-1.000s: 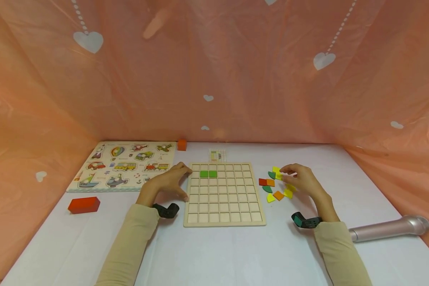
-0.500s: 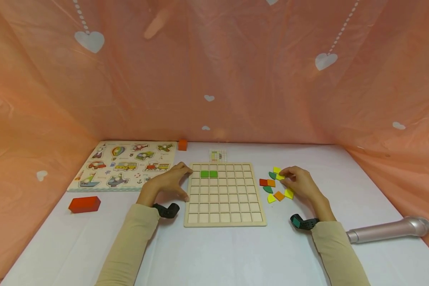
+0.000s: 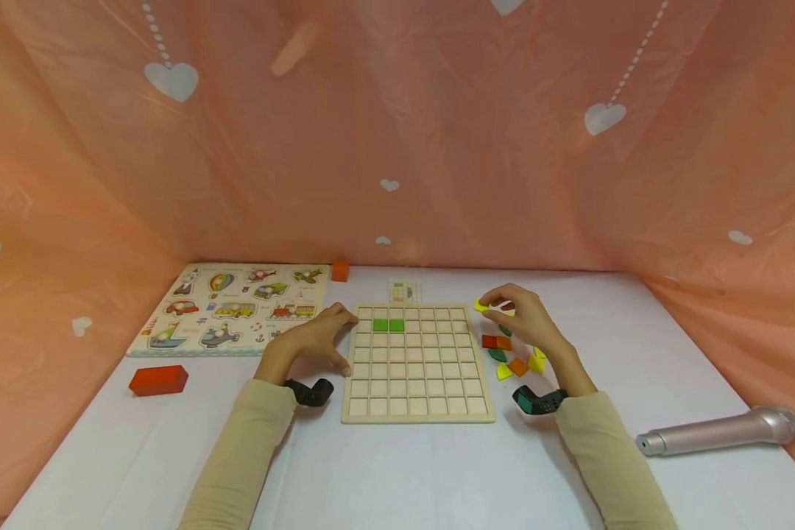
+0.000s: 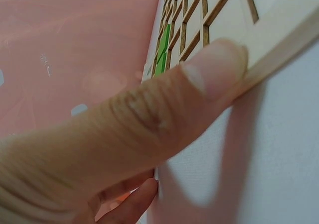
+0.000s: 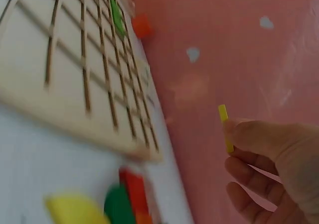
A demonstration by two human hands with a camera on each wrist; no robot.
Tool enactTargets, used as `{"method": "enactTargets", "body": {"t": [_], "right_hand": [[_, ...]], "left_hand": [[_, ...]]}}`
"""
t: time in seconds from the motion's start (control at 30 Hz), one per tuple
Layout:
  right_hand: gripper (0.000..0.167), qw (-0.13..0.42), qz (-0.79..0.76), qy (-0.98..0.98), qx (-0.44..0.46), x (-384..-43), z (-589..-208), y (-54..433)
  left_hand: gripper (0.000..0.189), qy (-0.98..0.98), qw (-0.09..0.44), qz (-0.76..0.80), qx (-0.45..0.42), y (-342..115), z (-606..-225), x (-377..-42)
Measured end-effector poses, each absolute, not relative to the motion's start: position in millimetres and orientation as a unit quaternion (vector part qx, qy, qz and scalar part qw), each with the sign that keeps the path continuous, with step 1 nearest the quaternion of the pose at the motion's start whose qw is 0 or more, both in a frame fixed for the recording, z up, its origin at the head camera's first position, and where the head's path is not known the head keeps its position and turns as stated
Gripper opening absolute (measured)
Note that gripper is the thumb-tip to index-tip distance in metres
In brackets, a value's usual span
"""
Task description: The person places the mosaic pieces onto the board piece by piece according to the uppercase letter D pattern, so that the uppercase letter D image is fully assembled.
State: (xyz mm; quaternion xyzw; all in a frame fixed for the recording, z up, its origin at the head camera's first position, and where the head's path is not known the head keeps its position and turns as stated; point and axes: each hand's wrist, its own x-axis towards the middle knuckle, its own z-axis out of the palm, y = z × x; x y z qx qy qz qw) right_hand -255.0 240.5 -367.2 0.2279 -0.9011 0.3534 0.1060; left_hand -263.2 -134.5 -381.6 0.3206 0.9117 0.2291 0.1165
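A wooden grid board (image 3: 419, 420) lies flat in the middle of the table, with two green square tiles (image 3: 389, 325) side by side in its second row from the far edge. My left hand (image 3: 314, 340) rests at the board's left edge, its thumb (image 4: 209, 69) touching the frame and its fingers spread. Between thumb and fingers, my right hand (image 3: 525, 316) pinches a thin yellow tile (image 5: 227, 129), raised beyond the board's right side. Below that hand lie loose tiles: a red square (image 3: 489, 341), orange squares (image 3: 519, 366), green rounded pieces (image 3: 497, 355) and yellow ones (image 3: 504, 372).
A small pattern card (image 3: 405, 291) lies behind the board. On the left are a vehicle puzzle board (image 3: 202, 324), a red block (image 3: 159, 380) and an orange block (image 3: 340, 271). A metallic pink cylindrical tool (image 3: 715, 433) lies at the right. Pink curtain (image 3: 397, 132) surrounds the table.
My right hand has picked up a yellow tile from the loose pile and moved left and away from me, towards the board's far right corner. My left hand stays at the board's edge.
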Motion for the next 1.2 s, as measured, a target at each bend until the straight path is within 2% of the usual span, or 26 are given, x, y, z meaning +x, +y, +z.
{"method": "enactTargets", "body": {"t": [0.27, 0.57, 1.0, 1.2], "right_hand": [[0.017, 0.087, 0.388, -0.873, 0.284, -266.7, -369.0, 187.6], [0.015, 0.028, 0.384, -0.882, 0.272, -274.4, -392.7, 149.6], [0.011, 0.03, 0.368, -0.89, 0.266, -277.1, -404.9, 142.9], [0.017, 0.024, 0.351, -0.892, 0.283, -275.8, -402.9, 147.3]], "left_hand": [[0.085, 0.912, 0.113, 0.229, 0.32, -132.7, -383.2, -264.8], [0.086, 0.913, 0.12, 0.235, 0.313, -134.0, -385.9, -264.1], [0.086, 0.915, 0.118, 0.232, 0.31, -133.9, -382.5, -262.8], [0.086, 0.914, 0.117, 0.232, 0.312, -134.4, -383.7, -264.5]]}}
